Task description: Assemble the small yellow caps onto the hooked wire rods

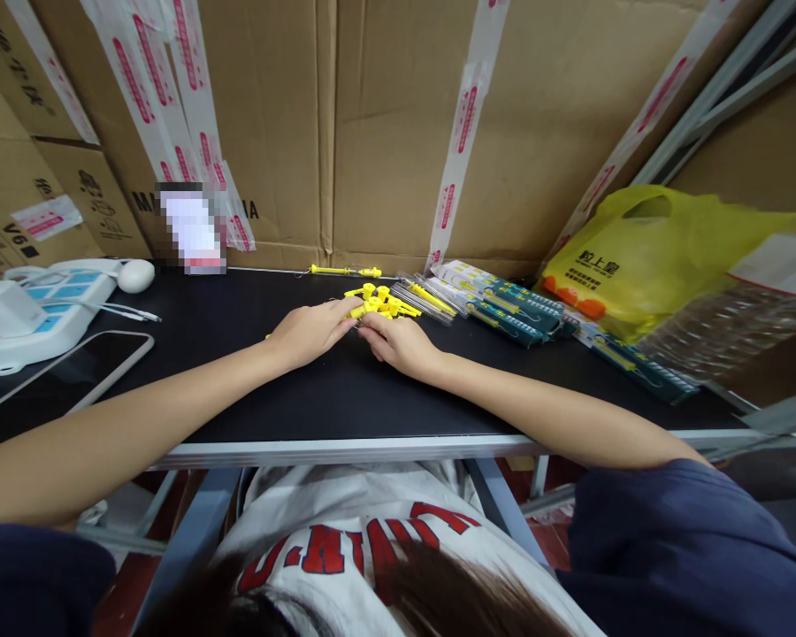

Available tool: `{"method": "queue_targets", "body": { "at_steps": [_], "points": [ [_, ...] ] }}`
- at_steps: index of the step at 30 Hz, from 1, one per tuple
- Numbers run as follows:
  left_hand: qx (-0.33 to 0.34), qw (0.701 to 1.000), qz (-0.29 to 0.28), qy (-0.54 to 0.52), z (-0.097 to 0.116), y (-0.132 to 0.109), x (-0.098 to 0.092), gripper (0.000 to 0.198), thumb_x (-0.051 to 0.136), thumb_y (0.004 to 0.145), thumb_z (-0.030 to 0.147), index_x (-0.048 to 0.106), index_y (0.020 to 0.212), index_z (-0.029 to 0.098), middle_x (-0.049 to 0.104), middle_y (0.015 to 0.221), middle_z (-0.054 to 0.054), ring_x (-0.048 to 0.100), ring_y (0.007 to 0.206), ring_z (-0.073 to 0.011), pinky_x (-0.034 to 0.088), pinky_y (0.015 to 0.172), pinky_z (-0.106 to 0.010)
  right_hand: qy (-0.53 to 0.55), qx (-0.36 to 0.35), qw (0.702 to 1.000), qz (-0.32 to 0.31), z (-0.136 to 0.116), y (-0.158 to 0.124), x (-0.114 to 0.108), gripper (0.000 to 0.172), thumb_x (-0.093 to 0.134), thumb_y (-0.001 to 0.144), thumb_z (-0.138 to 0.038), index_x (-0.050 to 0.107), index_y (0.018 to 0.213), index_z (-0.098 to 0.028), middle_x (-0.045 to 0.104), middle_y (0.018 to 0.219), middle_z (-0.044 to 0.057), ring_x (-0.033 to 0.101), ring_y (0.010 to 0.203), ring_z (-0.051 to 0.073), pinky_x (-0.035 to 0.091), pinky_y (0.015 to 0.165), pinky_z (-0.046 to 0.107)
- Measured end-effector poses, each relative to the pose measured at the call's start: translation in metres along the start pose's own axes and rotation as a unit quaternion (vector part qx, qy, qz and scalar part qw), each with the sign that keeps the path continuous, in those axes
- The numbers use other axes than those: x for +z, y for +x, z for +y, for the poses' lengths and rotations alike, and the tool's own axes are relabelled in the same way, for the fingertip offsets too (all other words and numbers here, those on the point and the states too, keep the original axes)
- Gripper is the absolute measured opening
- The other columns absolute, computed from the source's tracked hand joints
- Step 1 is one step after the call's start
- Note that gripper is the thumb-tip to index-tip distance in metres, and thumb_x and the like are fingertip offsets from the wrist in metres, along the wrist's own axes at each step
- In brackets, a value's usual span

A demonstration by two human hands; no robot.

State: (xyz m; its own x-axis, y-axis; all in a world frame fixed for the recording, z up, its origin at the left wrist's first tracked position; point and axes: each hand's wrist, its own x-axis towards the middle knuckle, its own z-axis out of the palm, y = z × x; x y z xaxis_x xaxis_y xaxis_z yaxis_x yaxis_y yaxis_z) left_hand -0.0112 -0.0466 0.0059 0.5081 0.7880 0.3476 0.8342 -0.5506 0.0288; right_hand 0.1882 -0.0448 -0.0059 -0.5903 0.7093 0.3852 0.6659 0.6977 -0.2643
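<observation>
Both hands meet over the black tabletop, at the near edge of a loose pile of small yellow plastic parts (386,304). My left hand (311,333) reaches in with its fingers pressed together, touching the yellow parts. Opposite it, my right hand (403,345) has curled fingers, its tips close to those of the left. Whatever the fingertips pinch is too small and too covered to name. Right of the pile lie thin metal rods (431,299), some with yellow parts among them. Behind it rests a slim yellow tool with a wire hook (345,271).
Green-and-white packs (517,310) lie at right, beside a yellow plastic bag (610,257) and a clear plastic package (723,318). At left are a white power strip (72,310) and a phone (72,380). Another lit phone (191,228) leans against the cardboard (385,133) behind.
</observation>
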Motion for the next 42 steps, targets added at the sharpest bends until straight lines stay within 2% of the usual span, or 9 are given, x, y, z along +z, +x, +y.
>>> {"method": "queue_targets", "body": {
  "at_steps": [9,12,15,19,23,26,29,36,42],
  "points": [
    [-0.002,1.0,0.018,-0.012,0.0,-0.002,-0.002,0.043,0.033,0.102,0.037,0.044,0.141,0.024,0.062,0.137,-0.005,0.068,0.111,-0.0258,0.055,0.085,-0.034,0.0,-0.01,1.0,0.007,0.003,0.001,-0.006,0.018,0.046,0.099,-0.027,0.059,0.091,-0.017,0.062,0.07,0.002,0.053,0.059,0.013,0.035,0.06,0.024],
    [0.013,0.997,0.058,-0.047,0.0,-0.003,-0.003,0.042,0.033,0.102,0.038,0.045,0.138,0.022,0.063,0.135,-0.007,0.068,0.111,-0.0246,0.054,0.086,-0.033,0.029,-0.062,0.996,0.049,0.004,0.0,-0.008,0.021,0.045,0.099,-0.03,0.059,0.089,-0.018,0.064,0.076,0.003,0.054,0.065,0.014,0.037,0.064,0.025],
    [0.022,0.991,0.098,-0.087,-0.003,-0.003,-0.004,0.041,0.032,0.102,0.04,0.047,0.134,0.019,0.068,0.122,-0.008,0.07,0.101,-0.0222,0.053,0.082,-0.031,0.1,-0.114,0.982,0.115,0.004,0.001,-0.008,0.025,0.04,0.1,-0.03,0.058,0.088,-0.018,0.063,0.084,0.005,0.055,0.076,0.016,0.041,0.074,0.028],
    [0.03,0.986,0.118,-0.113,-0.005,-0.001,-0.004,0.042,0.031,0.101,0.043,0.049,0.128,0.017,0.071,0.104,-0.007,0.07,0.086,-0.0201,0.052,0.074,-0.03,0.2,-0.073,0.96,0.18,0.006,0.005,-0.005,0.014,0.047,0.096,-0.029,0.05,0.087,-0.019,0.055,0.083,0.002,0.049,0.07,0.013,0.04,0.067,0.027],
    [0.06,0.984,0.116,-0.12,-0.002,-0.002,-0.003,0.041,0.031,0.101,0.042,0.048,0.128,0.018,0.071,0.108,-0.008,0.07,0.089,-0.0198,0.052,0.075,-0.029,0.271,-0.034,0.951,0.145,0.011,0.009,0.0,0.013,0.053,0.092,-0.029,0.044,0.086,-0.021,0.051,0.079,-0.001,0.046,0.064,0.012,0.039,0.06,0.026],
    [0.076,0.985,0.103,-0.116,0.0,-0.003,-0.003,0.04,0.032,0.1,0.041,0.047,0.13,0.018,0.071,0.109,-0.008,0.071,0.089,-0.0202,0.051,0.074,-0.029,0.279,-0.047,0.953,0.109,0.011,0.009,0.001,0.015,0.05,0.095,-0.032,0.044,0.086,-0.021,0.051,0.072,-0.002,0.047,0.062,0.012,0.039,0.061,0.027],
    [0.071,0.987,0.091,-0.115,0.001,-0.003,-0.003,0.04,0.033,0.1,0.043,0.045,0.128,0.018,0.072,0.1,-0.007,0.071,0.083,-0.021,0.05,0.069,-0.029,0.292,-0.06,0.951,0.088,0.009,0.008,0.001,0.018,0.047,0.098,-0.036,0.044,0.088,-0.022,0.05,0.065,-0.004,0.048,0.057,0.012,0.04,0.06,0.027],
    [0.056,0.985,0.076,-0.143,0.001,-0.003,-0.003,0.039,0.035,0.098,0.045,0.042,0.125,0.017,0.071,0.093,-0.007,0.071,0.081,-0.0227,0.05,0.07,-0.031,0.333,-0.071,0.937,0.077,0.009,0.006,0.004,0.021,0.047,0.1,-0.042,0.045,0.099,-0.022,0.047,0.059,-0.007,0.047,0.048,0.01,0.037,0.052,0.024],
    [0.049,0.985,0.071,-0.148,0.002,-0.004,-0.005,0.041,0.034,0.097,0.047,0.04,0.124,0.017,0.07,0.092,-0.008,0.07,0.081,-0.0239,0.05,0.07,-0.032,0.365,-0.079,0.925,0.071,0.006,0.002,0.002,0.032,0.045,0.1,-0.049,0.046,0.111,-0.019,0.045,0.056,-0.009,0.046,0.045,0.009,0.037,0.049,0.023]
  ]
}}
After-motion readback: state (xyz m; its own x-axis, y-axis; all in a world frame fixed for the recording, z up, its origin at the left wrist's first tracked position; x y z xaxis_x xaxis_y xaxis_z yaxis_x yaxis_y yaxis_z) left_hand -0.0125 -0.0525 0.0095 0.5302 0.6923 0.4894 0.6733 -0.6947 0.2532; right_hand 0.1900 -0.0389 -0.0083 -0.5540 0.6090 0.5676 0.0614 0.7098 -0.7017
